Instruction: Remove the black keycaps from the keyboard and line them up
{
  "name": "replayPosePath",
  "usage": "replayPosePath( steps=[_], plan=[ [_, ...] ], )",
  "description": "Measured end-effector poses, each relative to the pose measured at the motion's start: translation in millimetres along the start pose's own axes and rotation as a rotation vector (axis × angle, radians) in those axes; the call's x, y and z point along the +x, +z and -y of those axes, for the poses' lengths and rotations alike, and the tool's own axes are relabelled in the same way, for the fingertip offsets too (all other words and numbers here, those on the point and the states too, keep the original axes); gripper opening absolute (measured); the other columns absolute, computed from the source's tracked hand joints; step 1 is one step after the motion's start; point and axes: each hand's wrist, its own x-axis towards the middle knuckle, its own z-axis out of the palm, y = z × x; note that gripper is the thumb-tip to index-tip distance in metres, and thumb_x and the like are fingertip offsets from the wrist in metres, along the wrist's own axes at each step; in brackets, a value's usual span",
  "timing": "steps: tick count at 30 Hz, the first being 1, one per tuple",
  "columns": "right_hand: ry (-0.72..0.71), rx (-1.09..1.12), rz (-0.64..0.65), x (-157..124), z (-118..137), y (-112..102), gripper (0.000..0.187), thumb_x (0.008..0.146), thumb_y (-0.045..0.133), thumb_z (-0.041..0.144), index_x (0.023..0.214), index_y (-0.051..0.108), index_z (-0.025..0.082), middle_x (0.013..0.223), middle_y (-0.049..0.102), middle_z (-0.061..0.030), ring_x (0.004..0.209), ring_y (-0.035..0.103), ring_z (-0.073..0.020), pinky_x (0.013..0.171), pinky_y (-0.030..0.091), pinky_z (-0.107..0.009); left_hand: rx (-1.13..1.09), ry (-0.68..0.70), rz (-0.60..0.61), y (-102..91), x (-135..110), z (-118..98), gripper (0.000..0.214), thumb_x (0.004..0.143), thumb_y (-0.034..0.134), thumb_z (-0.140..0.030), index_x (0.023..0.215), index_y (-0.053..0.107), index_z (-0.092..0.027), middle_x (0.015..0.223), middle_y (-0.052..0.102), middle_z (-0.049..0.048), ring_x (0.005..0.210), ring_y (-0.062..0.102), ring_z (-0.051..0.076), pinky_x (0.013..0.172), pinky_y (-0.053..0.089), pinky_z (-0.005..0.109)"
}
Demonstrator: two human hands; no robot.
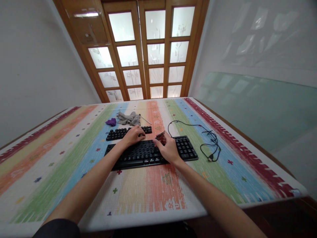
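A black keyboard (138, 152) lies in front of me; many keycaps are off its main block, and bare switch posts show there. Behind it, loose black keycaps (116, 134) stand in rows on the cloth. My left hand (134, 135) reaches over the keyboard's back edge to the right part of those rows, fingers bent together around something small and dark. My right hand (169, 147) is above the right half of the keyboard, closed on a slim dark tool (160, 135) that points back and left. Its exact kind is too small to tell.
Behind the keycaps lie a grey cloth (129, 118), a purple cloth (111, 122) and a thin rod (145, 119). To the right, the keyboard's black cable (210, 138) lies coiled, its USB plug (210, 158) toward me. A striped tablecloth (133, 195) covers the table.
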Motion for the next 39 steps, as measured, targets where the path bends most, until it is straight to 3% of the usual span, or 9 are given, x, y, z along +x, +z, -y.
replayPosePath(
  steps=[13, 34, 39],
  plan=[
    [0.003, 0.008, -0.004, 2, -2, -4, 0.026, 0.082, 0.069, 0.043, 0.087, 0.057, 0.020, 0.078, 0.069, -0.0062, 0.067, 0.069, -0.0208, 0.065, 0.056, -0.034, 0.114, 0.013, 0.035, -4.9, -4, 2, 0.009, 0.080, 0.063, -0.017, 0.079, 0.073, -0.018, 0.083, 0.071, 0.0063, 0.085, 0.054, 0.023, 0.084, 0.045, 0.036],
    [-0.020, -0.019, 0.008, 10, -3, -17, 0.027, 0.082, 0.068, 0.045, 0.088, 0.057, 0.020, 0.075, 0.067, -0.0045, 0.063, 0.066, -0.0194, 0.063, 0.053, -0.033, 0.188, -0.009, -0.039, -2.1, -5, 5, 0.011, 0.078, 0.064, -0.018, 0.087, 0.070, -0.020, 0.091, 0.061, 0.0066, 0.091, 0.053, 0.023, 0.081, 0.047, 0.036],
    [-0.046, -0.009, 0.149, 12, -7, -24, 0.023, 0.082, 0.068, 0.040, 0.089, 0.060, 0.020, 0.079, 0.070, -0.0048, 0.067, 0.066, -0.0187, 0.065, 0.053, -0.032, 0.189, -0.020, -0.055, -1.1, -5, 4, 0.014, 0.077, 0.065, -0.017, 0.089, 0.070, -0.020, 0.093, 0.060, 0.0067, 0.092, 0.052, 0.024, 0.082, 0.048, 0.037]
  ],
)
